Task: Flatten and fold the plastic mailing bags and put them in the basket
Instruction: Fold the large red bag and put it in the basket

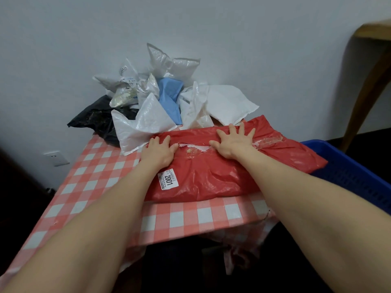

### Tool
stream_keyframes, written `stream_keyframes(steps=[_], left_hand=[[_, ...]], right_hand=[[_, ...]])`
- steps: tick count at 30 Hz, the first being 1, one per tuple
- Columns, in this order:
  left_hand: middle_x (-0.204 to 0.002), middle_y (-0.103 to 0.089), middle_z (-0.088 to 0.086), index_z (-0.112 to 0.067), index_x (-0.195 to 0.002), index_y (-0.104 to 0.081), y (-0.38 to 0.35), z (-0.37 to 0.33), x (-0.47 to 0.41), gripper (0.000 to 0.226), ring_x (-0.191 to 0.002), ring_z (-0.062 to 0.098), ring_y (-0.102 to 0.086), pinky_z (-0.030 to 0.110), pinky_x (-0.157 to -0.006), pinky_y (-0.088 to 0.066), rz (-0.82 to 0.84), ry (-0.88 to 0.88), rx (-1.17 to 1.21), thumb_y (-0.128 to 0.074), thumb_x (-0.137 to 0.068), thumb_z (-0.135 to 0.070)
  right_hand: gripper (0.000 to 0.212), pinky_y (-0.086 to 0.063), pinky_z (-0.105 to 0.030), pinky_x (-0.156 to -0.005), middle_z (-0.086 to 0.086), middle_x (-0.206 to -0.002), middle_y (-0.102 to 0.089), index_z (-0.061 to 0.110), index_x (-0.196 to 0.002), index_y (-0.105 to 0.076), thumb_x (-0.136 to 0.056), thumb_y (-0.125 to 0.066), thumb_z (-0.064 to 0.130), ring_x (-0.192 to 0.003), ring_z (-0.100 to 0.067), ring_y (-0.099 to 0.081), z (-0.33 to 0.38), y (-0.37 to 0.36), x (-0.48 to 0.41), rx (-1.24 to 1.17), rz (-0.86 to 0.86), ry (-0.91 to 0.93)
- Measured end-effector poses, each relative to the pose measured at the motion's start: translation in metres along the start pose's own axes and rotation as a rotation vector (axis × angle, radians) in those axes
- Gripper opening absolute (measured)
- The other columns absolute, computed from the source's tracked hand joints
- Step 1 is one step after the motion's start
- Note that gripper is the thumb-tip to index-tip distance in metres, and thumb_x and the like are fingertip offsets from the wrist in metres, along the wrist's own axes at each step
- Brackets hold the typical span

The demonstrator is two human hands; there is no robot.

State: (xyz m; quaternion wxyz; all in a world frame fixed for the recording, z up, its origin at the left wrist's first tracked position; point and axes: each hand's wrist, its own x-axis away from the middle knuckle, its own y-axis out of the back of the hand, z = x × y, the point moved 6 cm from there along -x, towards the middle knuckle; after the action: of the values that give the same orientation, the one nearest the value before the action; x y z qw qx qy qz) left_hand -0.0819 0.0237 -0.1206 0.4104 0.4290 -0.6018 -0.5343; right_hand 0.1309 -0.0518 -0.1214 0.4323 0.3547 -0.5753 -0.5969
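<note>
A red plastic mailing bag (pixel 213 176) lies across the table with a white label reading 2001 near its left end. My left hand (pixel 159 152) presses flat on the bag's far left part, fingers spread. My right hand (pixel 232 142) presses flat on its far edge, fingers spread, beside a torn strip with white tape. Neither hand grips anything. A blue basket (pixel 355 174) stands at the right, and the bag's right end overlaps its rim. Behind the red bag is a heap of crumpled mailing bags (pixel 152 96): white, blue and black ones.
The table wears a pink and white checked cloth (pixel 95 182) that hangs over the near edge. A pale wall rises right behind the heap. A wooden piece of furniture (pixel 372 77) stands at the far right. A wall socket (pixel 56 158) sits low on the left.
</note>
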Motion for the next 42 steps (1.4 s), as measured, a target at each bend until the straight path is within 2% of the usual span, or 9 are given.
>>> stream_keyframes(steps=[5,14,20,26,29,32,36,40,42], left_hand=[[-0.160,-0.004,0.010,-0.029,-0.153,-0.007,0.007,-0.002,0.036,0.071,-0.148,0.026,0.000,0.052,-0.118,-0.005,0.036,0.027,-0.014,-0.011,-0.093,-0.067],[-0.161,0.006,0.001,-0.041,-0.150,0.000,-0.020,0.000,0.084,0.076,-0.148,0.025,0.008,0.063,-0.113,0.000,0.064,0.050,0.007,-0.013,-0.085,-0.078],[-0.161,-0.004,-0.001,-0.041,-0.150,-0.012,-0.028,0.001,0.085,0.072,-0.148,0.023,-0.001,0.062,-0.112,-0.002,-0.078,0.038,0.096,-0.018,-0.087,-0.075],[-0.160,-0.013,-0.004,-0.038,-0.149,-0.023,-0.025,0.007,0.081,0.059,-0.147,0.022,-0.007,0.057,-0.115,-0.002,-0.077,0.045,0.194,-0.021,-0.094,-0.062],[-0.159,-0.016,-0.001,-0.038,-0.148,-0.023,-0.021,0.011,0.076,0.053,-0.147,0.023,-0.012,0.053,-0.117,-0.009,-0.035,0.019,0.155,-0.018,-0.098,-0.053],[-0.160,-0.011,-0.003,-0.040,-0.150,-0.014,-0.022,0.012,0.084,0.056,-0.147,0.021,-0.008,0.054,-0.115,-0.009,-0.083,0.049,0.047,-0.015,-0.097,-0.058],[-0.160,-0.009,-0.003,-0.033,-0.152,-0.014,-0.029,0.014,0.089,0.067,-0.148,0.018,-0.004,0.061,-0.114,-0.006,-0.113,0.099,0.127,-0.016,-0.093,-0.065],[-0.158,-0.020,0.001,-0.027,-0.149,-0.026,-0.022,0.015,0.083,0.070,-0.146,0.020,-0.012,0.061,-0.113,-0.011,-0.088,0.161,0.188,-0.017,-0.092,-0.066],[-0.156,-0.022,0.005,-0.026,-0.149,-0.027,-0.013,0.011,0.079,0.070,-0.146,0.024,-0.013,0.060,-0.112,-0.013,-0.107,0.183,0.129,-0.016,-0.092,-0.065]], right_hand=[[0.075,0.007,-0.067,-0.111,-0.009,-0.162,0.000,0.035,-0.153,-0.016,-0.089,-0.017,0.075,-0.146,-0.040,0.013,-0.005,0.006,0.028,-0.013,0.022,-0.004],[0.081,0.009,-0.063,-0.113,-0.009,-0.162,0.008,0.039,-0.153,-0.004,-0.084,-0.014,0.080,-0.146,-0.036,0.016,-0.023,-0.017,0.081,0.030,-0.050,-0.008],[0.080,0.008,-0.060,-0.114,-0.007,-0.162,0.006,0.040,-0.152,-0.003,-0.084,-0.013,0.081,-0.147,-0.032,0.013,-0.030,-0.027,0.085,-0.011,-0.137,-0.003],[0.079,0.009,-0.059,-0.115,-0.006,-0.162,0.004,0.041,-0.152,-0.005,-0.084,-0.013,0.080,-0.148,-0.031,0.011,-0.030,-0.028,0.084,-0.029,-0.102,0.002],[0.076,0.003,-0.056,-0.117,-0.006,-0.162,-0.002,0.039,-0.152,-0.013,-0.087,-0.015,0.078,-0.149,-0.030,0.005,-0.033,-0.016,0.083,-0.068,-0.096,0.011],[0.077,0.002,-0.060,-0.116,-0.008,-0.162,-0.001,0.035,-0.153,-0.013,-0.087,-0.014,0.077,-0.148,-0.032,0.008,-0.056,-0.009,0.087,-0.041,-0.191,-0.086],[0.080,-0.001,-0.069,-0.111,-0.005,-0.162,0.010,0.040,-0.152,0.000,-0.084,-0.015,0.080,-0.147,-0.033,0.014,-0.079,-0.025,0.092,-0.128,-0.111,-0.168],[0.082,-0.004,-0.070,-0.110,-0.006,-0.162,0.005,0.039,-0.153,-0.004,-0.084,-0.019,0.081,-0.147,-0.034,0.011,-0.077,-0.019,0.090,-0.156,-0.056,-0.165],[0.085,-0.002,-0.070,-0.109,-0.007,-0.162,-0.002,0.036,-0.153,-0.012,-0.082,-0.018,0.083,-0.147,-0.037,0.007,-0.074,-0.010,0.087,-0.132,-0.077,-0.169]])
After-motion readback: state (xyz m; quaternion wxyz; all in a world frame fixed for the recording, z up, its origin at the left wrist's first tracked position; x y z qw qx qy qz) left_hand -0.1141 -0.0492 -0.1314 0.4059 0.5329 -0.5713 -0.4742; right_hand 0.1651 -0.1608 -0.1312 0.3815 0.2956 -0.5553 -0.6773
